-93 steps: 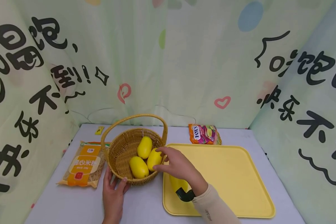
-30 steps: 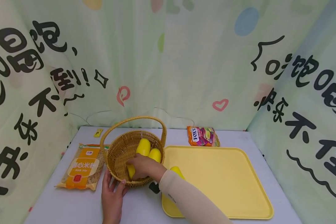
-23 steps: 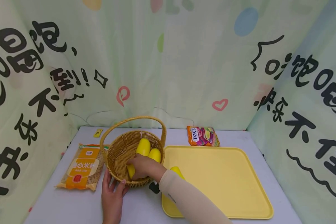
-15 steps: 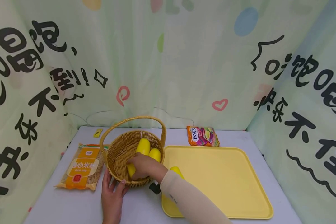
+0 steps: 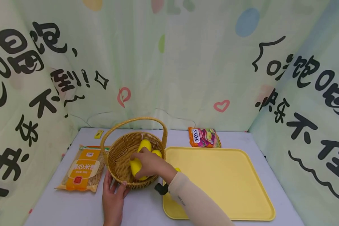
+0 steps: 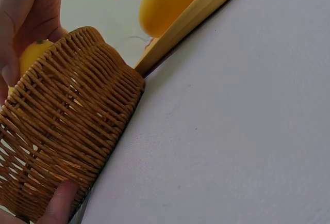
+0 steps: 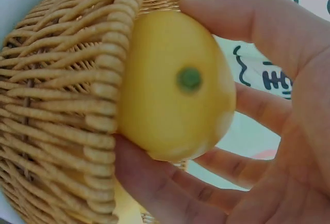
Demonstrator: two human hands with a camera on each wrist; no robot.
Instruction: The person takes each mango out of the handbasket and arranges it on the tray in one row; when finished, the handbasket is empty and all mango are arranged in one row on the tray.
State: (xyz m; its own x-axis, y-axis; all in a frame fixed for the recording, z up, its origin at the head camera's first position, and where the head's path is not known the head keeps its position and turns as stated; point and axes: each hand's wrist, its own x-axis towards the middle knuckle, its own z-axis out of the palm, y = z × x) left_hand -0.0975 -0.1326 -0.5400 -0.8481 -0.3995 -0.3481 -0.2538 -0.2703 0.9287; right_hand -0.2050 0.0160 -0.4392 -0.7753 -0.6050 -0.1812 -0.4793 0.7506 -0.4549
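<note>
My right hand (image 5: pixel 152 164) pinches a yellow oval fruit (image 5: pixel 135 167) between thumb and fingers, over the front of the wicker basket (image 5: pixel 120 161). In the right wrist view this fruit (image 7: pixel 175 84) shows a green stem spot and sits at the basket rim, with fingers on both sides. Two similar fruits, a rear one (image 5: pixel 145 144) and a right one (image 5: pixel 157 153), lie in the basket, partly hidden by the hand. My left hand (image 5: pixel 113 199) holds the basket's lower front left side; its thumb (image 6: pixel 61 201) lies against the weave in the left wrist view.
A yellow tray (image 5: pixel 228 182) lies right of the basket, bearing another yellow fruit (image 6: pixel 170 2) mostly hidden by the right sleeve in the head view. A food bag (image 5: pixel 83 169) lies at left, a candy bag (image 5: pixel 204 137) behind the tray. The basket handle (image 5: pixel 135 118) arches above.
My right hand reached down into the basket onto the front fruit. Over the last half second it has shifted slightly up and right with that fruit. My left hand has stayed at the basket.
</note>
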